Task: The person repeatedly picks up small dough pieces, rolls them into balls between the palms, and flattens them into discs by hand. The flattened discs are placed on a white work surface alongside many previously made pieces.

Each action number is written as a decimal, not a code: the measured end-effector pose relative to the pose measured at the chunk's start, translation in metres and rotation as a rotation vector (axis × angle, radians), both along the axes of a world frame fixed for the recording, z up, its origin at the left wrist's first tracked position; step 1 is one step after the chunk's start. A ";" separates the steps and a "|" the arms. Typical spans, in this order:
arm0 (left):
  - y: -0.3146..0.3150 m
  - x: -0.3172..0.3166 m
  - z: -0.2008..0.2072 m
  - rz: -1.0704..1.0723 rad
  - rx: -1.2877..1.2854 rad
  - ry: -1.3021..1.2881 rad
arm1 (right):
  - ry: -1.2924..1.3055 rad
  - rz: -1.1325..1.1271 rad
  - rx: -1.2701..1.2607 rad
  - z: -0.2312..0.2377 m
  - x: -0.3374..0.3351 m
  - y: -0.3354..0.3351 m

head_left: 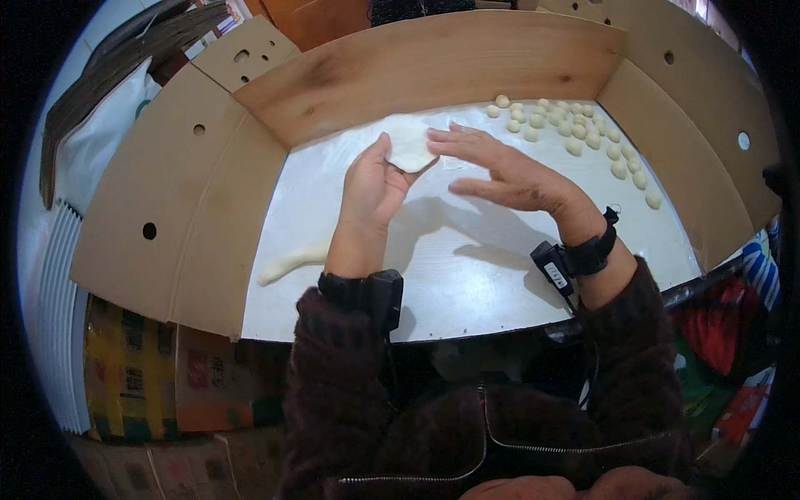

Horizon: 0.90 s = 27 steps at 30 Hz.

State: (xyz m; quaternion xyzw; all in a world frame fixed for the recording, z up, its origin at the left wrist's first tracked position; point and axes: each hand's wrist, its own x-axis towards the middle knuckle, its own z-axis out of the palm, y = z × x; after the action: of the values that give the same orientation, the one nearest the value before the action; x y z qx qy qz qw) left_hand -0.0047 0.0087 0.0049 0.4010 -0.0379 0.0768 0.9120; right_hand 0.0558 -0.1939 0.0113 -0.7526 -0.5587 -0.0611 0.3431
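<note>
A thin, round white dough wrapper (409,143) rests on the fingers of my left hand (372,185), its thumb pressed over the near left edge. Beside it on the right, my right hand (510,172) is held with fingers stretched out and thumb apart. Its fingertips reach to the wrapper's right edge; whether they touch it I cannot tell. Under my left wrist lies a long roll of dough (292,262), partly hidden by the arm. Several small dough balls (574,147) are spread over the far right of the white board.
The white work board (467,292) is dusted with flour toward the back. Cardboard walls (179,208) stand at left and right, and a wooden-looking panel (433,62) closes the far side. Cartons (133,367) are stacked below on the left.
</note>
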 end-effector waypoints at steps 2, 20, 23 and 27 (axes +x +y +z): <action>0.007 0.000 0.001 -0.017 0.000 0.002 | 0.189 -0.125 0.019 0.002 0.005 -0.004; 0.181 0.054 -0.012 0.732 1.570 0.405 | 0.515 -0.035 0.111 -0.003 0.005 0.001; 0.152 0.051 -0.016 0.680 2.029 0.327 | 0.501 0.024 0.087 -0.002 0.004 0.001; 0.108 0.048 -0.028 0.285 2.321 0.279 | 0.521 0.025 0.092 -0.002 0.005 0.001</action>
State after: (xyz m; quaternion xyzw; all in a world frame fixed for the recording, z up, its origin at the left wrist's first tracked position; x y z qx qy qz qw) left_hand 0.0429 0.1172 -0.0229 0.9966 0.0603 0.0529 -0.0201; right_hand 0.0609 -0.1925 0.0090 -0.7197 -0.4575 0.1136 0.5098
